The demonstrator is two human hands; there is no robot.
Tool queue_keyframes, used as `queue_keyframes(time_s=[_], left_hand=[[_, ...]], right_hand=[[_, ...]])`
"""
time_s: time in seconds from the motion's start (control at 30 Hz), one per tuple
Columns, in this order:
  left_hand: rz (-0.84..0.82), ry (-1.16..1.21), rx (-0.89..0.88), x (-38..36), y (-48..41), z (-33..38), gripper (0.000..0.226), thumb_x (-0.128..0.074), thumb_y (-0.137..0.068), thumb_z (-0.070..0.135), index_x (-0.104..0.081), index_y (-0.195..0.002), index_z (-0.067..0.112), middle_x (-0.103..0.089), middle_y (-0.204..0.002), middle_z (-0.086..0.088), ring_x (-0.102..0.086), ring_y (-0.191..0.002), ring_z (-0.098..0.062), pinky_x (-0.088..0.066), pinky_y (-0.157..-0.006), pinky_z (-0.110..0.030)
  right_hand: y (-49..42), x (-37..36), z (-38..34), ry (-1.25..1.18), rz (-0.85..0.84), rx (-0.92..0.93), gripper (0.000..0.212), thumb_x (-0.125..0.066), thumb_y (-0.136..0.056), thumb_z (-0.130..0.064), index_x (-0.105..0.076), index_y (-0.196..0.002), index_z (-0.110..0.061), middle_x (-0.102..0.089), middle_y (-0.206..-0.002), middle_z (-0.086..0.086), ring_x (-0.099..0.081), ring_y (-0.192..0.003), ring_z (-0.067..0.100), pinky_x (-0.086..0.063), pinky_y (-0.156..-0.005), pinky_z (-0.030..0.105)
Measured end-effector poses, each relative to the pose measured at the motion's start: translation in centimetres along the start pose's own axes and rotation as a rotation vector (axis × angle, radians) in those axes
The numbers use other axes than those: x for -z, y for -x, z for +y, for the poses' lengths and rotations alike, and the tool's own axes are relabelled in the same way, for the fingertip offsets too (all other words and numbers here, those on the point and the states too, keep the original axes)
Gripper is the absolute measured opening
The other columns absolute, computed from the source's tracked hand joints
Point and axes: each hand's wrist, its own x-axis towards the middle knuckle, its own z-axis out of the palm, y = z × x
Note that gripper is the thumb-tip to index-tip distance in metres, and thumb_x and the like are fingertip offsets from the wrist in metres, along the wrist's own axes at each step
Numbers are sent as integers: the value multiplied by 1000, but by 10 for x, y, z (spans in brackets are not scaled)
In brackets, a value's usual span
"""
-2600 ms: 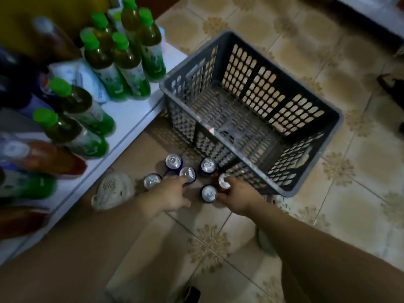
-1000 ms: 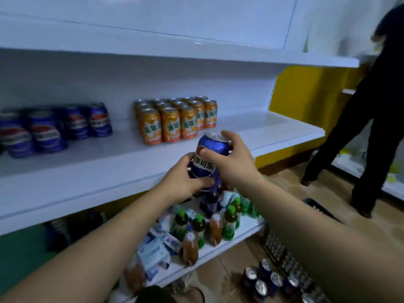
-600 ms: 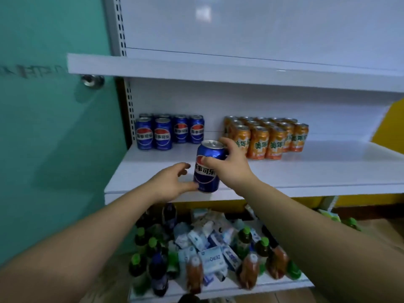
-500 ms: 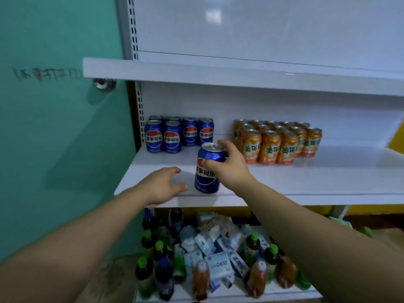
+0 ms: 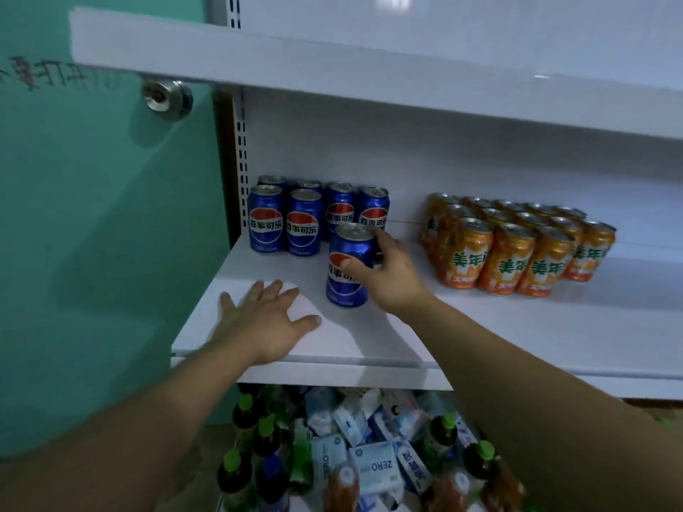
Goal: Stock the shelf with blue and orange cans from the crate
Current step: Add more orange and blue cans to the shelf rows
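Since half a second ago the blue can point(image 5: 345, 290) has gone deeper onto the shelf point(image 5: 517, 327), and my left grip point(image 5: 266, 323) now lies flat and released at its 7 o'clock. My right grip point(image 5: 391, 275) clasps the can from 3 o'clock as it stands upright just before the blue row point(image 5: 301, 227), with the orange block point(image 5: 513, 253) off at 3 o'clock. I judge stocking well along: this can needs letting go, and the crate is out of view.

Rear blue cans point(image 5: 272, 180) behind front row point(image 5: 303, 228).
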Motion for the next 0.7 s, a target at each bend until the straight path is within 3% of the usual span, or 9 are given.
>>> queue_keyframes(time_s=[0.13,0.23,0.47,0.6,0.7], left_hand=[[-5,11,-1,0,-1,0,78,-21,-85,77,-5,-151,38,6,-160,11,7,-147,-14,5,-115,-57],[-2,29,-10,-3,-1,-2,79,-20,-84,78,-5,-151,38,6,-160,12,8,-147,-13,7,-115,-56],[15,35,-16,-4,-2,-2,78,-21,-85,76,-6,-151,37,5,-160,11,8,-147,-13,7,-115,-56],[16,30,-12,-4,-3,-3,78,-20,-85,76,-5,-151,37,5,-160,11,9,-147,-13,7,-115,-57],[15,25,-15,-3,-2,-3,77,-20,-86,75,-5,-151,37,5,-161,11,9,-147,-13,7,-115,-57]], right_hand=[[-35,-12,8,-16,48,34,60,-68,-88,-31,-39,-140,-24,-51,-138,-4,-50,-119,11,-40,-94,27],[-61,-22,16,31,67,29,57,-64,-91,-32,-37,-141,-25,-52,-140,0,-51,-125,21,-42,-97,32],[-92,-35,28,104,65,72,61,-61,-93,-29,-33,-147,-21,-40,-148,5,-45,-131,26,-39,-109,48],[-103,-36,32,35,47,69,56,-60,-94,-19,-35,-144,-14,-50,-135,-1,-49,-120,16,-40,-106,38],[-108,-39,34,23,52,58,56,-53,-98,-15,-29,-149,-17,-45,-144,5,-46,-129,22,-40,-108,39]])
